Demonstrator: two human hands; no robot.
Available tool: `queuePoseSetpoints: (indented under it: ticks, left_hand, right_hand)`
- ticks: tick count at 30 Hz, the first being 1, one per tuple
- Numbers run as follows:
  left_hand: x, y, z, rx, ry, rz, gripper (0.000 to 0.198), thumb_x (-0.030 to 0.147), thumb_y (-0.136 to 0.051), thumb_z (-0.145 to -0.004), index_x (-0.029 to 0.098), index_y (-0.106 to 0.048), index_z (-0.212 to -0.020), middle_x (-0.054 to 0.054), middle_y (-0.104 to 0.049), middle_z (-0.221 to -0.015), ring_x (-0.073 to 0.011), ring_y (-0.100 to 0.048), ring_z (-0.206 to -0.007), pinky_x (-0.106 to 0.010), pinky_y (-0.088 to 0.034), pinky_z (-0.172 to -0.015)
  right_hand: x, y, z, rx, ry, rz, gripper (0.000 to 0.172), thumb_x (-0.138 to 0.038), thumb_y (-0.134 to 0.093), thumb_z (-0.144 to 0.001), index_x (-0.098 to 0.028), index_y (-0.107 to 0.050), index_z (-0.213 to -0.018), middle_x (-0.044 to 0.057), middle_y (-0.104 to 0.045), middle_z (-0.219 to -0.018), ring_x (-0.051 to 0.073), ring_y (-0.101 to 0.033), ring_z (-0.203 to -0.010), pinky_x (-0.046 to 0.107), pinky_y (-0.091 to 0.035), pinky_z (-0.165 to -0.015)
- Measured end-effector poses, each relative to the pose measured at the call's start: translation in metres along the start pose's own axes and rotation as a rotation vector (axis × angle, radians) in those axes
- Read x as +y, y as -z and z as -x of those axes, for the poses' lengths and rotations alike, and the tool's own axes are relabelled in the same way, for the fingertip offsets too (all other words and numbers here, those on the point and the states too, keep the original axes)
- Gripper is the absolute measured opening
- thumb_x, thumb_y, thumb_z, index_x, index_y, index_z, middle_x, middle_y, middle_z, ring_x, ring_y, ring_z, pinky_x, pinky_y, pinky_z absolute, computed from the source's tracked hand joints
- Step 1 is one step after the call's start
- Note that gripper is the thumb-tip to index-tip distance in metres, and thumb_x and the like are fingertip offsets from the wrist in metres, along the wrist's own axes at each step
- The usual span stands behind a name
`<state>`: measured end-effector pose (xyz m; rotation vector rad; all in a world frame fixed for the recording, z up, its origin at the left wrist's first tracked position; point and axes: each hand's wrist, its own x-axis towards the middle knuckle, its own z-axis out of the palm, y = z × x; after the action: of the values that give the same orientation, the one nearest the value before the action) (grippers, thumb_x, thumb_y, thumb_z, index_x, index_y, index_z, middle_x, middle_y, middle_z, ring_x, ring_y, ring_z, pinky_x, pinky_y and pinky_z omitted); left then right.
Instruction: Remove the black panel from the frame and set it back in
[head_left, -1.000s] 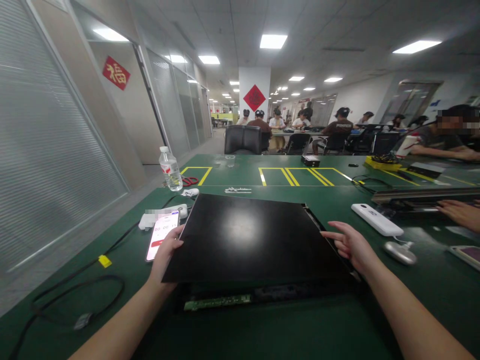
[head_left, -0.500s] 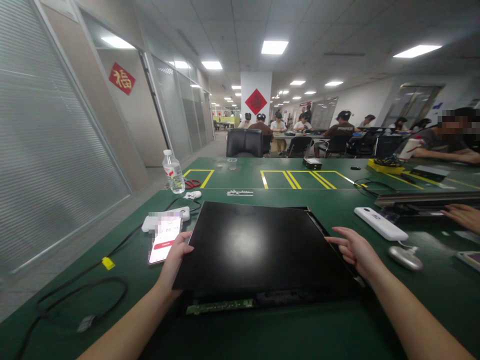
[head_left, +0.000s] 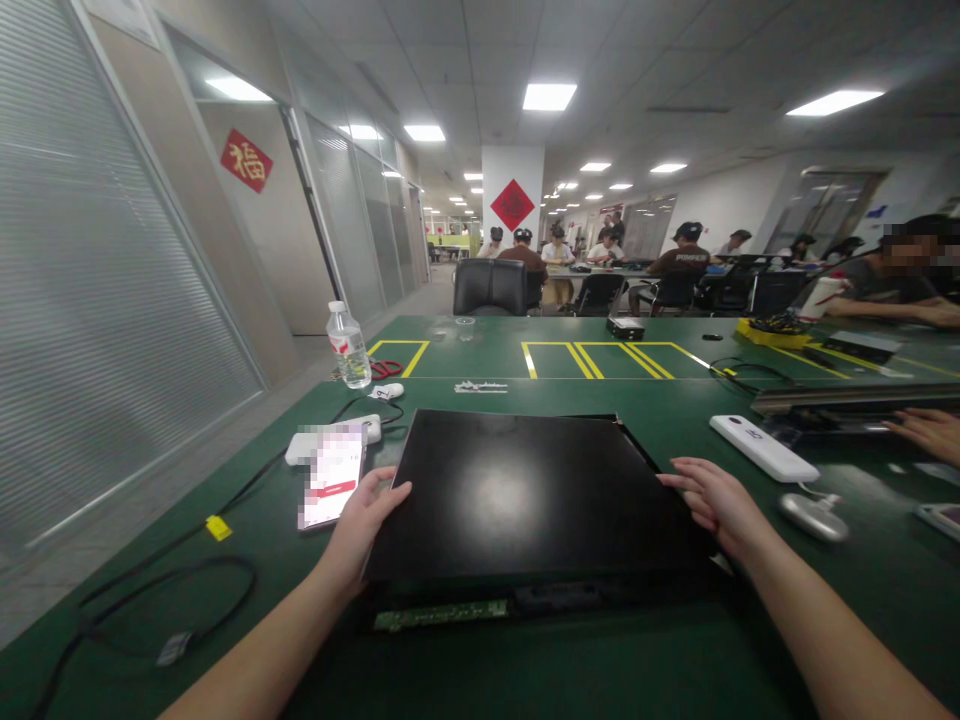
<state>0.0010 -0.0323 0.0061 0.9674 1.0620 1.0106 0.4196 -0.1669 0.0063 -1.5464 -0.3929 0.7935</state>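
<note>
A dark, glossy LCD panel [head_left: 517,490] lies in front of me over a black frame [head_left: 637,440]. Its left edge is pinched by my left hand [head_left: 367,515], thumb on top and fingers underneath. At the right edge, my right hand [head_left: 712,500] is closed with its fingertips against the panel's side. A strip of green circuit board [head_left: 442,614] shows below the panel's near edge. The panel hides most of the frame beneath it. Just left of my left hand lies a lit phone [head_left: 334,480].
A water bottle [head_left: 348,345], red-handled scissors [head_left: 386,369] and a cable [head_left: 247,490] are on the left. A white power bank [head_left: 763,449] and a silver mouse-shaped device [head_left: 814,516] lie on the right. A co-worker's hand [head_left: 930,430] rests at the far right.
The panel has shifted slightly to the right, its left edge moving inward with my left hand. My right hand's fingers have drawn closer together at the right edge.
</note>
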Motion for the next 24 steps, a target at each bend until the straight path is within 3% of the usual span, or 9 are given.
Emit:
queuePoseSetpoints:
  ticks: [10, 24]
  left_hand:
    - [0.010, -0.008, 0.006, 0.032, 0.062, -0.027, 0.031, 0.009, -0.071, -0.085, 0.018, -0.057, -0.111, -0.006, -0.077, -0.081, -0.0191, -0.072, -0.056, -0.025, -0.057, -0.052]
    - [0.009, -0.006, 0.002, 0.023, 0.072, 0.003, 0.042, 0.014, -0.081, -0.077, 0.017, -0.059, -0.113, -0.007, -0.078, -0.084, -0.0200, -0.073, -0.057, -0.027, -0.058, -0.056]
  right_hand:
    - [0.004, 0.001, -0.002, 0.006, 0.044, 0.103, 0.013, -0.025, -0.058, -0.085, -0.020, -0.054, -0.096, 0.007, -0.071, -0.077, 0.002, -0.025, -0.033, 0.016, -0.018, -0.031]
    - [0.009, 0.002, -0.005, 0.005, 0.107, 0.302, 0.021, -0.029, -0.062, -0.079, -0.020, -0.060, -0.098, 0.005, -0.071, -0.083, 0.005, -0.029, -0.037, 0.020, -0.021, -0.031]
